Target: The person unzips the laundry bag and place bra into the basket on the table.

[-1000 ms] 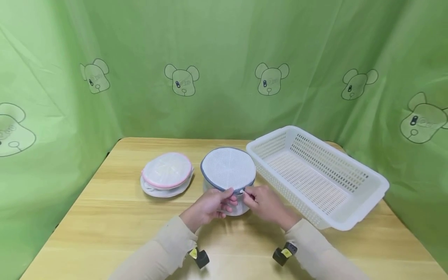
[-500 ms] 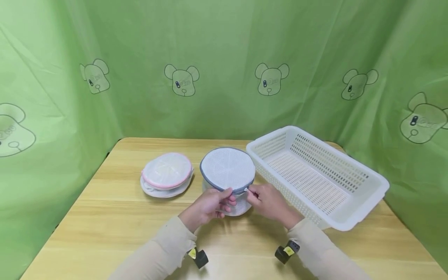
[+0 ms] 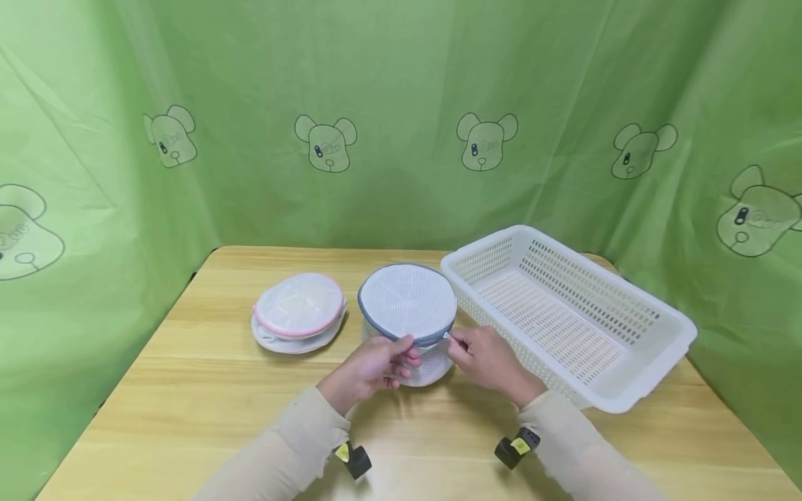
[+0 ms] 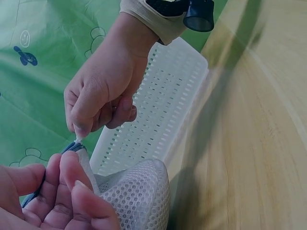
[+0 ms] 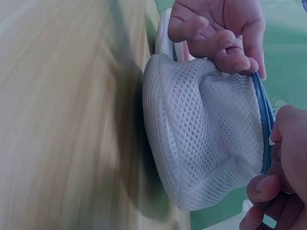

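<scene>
A round white mesh laundry bag (image 3: 410, 299) with a blue-grey zipped rim stands upright in the middle of the table. My left hand (image 3: 376, 365) pinches the front of that rim between thumb and fingers, its other fingers loosely bent against the mesh side. Just to the right, my right hand (image 3: 491, 358) pinches the small white zipper pull (image 4: 78, 140) at the rim. Seen from the right wrist, the mesh wall (image 5: 201, 129) sags with soft folds below the zipper.
Left of the bag, a flattened white laundry bag with pink trim (image 3: 301, 306) lies on another whitish round piece (image 3: 276, 342). A large white perforated plastic basket (image 3: 551, 313) stands close on the right. Green curtain (image 3: 401, 195) surrounds the wooden table (image 3: 188, 403).
My right hand has moved a little to the right along the rim, drawing the zipper pull with it. The left hand keeps its grip at nearly the same spot.
</scene>
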The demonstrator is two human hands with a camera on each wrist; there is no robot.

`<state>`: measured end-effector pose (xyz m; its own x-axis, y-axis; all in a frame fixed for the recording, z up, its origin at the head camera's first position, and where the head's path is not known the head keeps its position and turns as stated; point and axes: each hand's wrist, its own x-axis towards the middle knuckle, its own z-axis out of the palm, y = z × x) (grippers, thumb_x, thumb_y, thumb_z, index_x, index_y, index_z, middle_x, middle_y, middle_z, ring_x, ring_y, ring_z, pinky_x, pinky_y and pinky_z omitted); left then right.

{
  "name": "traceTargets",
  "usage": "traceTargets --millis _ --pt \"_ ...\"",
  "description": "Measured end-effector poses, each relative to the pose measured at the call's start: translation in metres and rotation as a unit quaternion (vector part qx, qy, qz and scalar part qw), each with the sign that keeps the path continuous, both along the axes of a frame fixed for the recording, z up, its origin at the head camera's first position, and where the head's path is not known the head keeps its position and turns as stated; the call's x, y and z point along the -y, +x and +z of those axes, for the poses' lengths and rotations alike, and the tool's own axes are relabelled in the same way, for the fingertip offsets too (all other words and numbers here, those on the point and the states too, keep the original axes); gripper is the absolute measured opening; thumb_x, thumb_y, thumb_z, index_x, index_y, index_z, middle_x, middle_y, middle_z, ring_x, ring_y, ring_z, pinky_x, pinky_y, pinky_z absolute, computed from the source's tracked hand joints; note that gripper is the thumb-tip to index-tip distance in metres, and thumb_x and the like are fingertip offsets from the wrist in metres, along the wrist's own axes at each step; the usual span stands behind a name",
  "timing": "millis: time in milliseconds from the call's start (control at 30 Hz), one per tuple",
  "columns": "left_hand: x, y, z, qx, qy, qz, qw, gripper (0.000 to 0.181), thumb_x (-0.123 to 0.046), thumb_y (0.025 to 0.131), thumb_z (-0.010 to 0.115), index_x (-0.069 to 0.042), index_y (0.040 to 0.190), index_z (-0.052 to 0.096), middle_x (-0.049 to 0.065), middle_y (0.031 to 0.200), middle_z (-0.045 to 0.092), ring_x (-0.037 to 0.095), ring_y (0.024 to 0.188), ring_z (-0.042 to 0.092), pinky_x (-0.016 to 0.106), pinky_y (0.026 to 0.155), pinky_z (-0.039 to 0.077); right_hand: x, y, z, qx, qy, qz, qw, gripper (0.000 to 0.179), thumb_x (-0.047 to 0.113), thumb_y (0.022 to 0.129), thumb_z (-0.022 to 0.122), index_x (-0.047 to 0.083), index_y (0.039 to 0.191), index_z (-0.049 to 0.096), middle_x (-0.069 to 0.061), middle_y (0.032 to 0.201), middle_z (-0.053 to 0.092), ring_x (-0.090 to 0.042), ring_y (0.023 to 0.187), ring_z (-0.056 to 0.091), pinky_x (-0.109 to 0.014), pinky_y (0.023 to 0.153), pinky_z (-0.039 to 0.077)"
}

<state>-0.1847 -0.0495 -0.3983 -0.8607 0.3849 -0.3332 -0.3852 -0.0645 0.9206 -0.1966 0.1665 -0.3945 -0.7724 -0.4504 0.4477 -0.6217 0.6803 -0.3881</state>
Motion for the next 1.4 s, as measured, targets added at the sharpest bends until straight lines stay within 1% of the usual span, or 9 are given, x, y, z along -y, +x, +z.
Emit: traceTargets --millis 300,633,900,1067,1400 --pt "0.004 0.0 0.001 -0.005 0.001 -0.002 1.0 0.027 -0.029 0.1 0.053 -0.01 0.084 0.064 -0.002 0.078 0.065 0.008 0.061 0.052 0.019 0.051 0.039 -0.004 -0.002 -0.001 -0.002 -0.005 -0.005 1.0 0.037 0.004 0.083 0.057 0.02 0.056 0.036 0.015 0.051 0.03 0.001 0.046 0.03 -0.017 0.041 0.024" --pt "0.011 -0.002 0.003 -0.004 0.001 -0.002 1.0 0.027 -0.028 0.099 0.054 -0.011 0.08 0.063 -0.002 0.076 0.064 0.007 0.06 0.054 0.019 0.051 0.039 -0.007 -0.004 -0.003 -0.017 -0.01 -0.013 0.9997 0.036 0.004 0.08 0.056 0.021 0.055 0.036 0.016 0.05 0.028 0.002 0.045 0.029 -0.017 0.041 0.023" --pt "0.018 -0.004 0.003 -0.001 0.005 -0.012 0.9999 0.029 -0.029 0.099 0.054 -0.013 0.077 0.062 -0.003 0.074 0.064 0.006 0.058 0.053 0.018 0.051 0.039 -0.007 -0.004 -0.004 0.0 -0.015 -0.011 0.9998 0.036 0.002 0.08 0.056 0.02 0.056 0.036 0.016 0.05 0.03 0.0 0.046 0.03 -0.018 0.042 0.025" --pt "0.022 -0.005 0.005 0.003 0.011 -0.023 0.9997 0.03 -0.028 0.1 0.053 -0.013 0.075 0.062 -0.004 0.073 0.064 0.005 0.057 0.054 0.018 0.05 0.039 -0.007 -0.005 -0.004 -0.003 -0.014 -0.009 0.9999 0.035 0.001 0.08 0.056 0.019 0.056 0.038 0.015 0.051 0.031 0.0 0.047 0.031 -0.018 0.043 0.026" --pt "0.026 -0.007 0.005 0.006 0.006 -0.026 0.9996 0.031 -0.028 0.1 0.052 -0.013 0.075 0.062 -0.004 0.073 0.063 0.006 0.058 0.053 0.019 0.051 0.039 -0.007 -0.005 -0.001 -0.002 -0.016 -0.004 0.9999 0.035 0.001 0.08 0.057 0.02 0.057 0.038 0.015 0.051 0.031 0.001 0.046 0.031 -0.017 0.042 0.026"
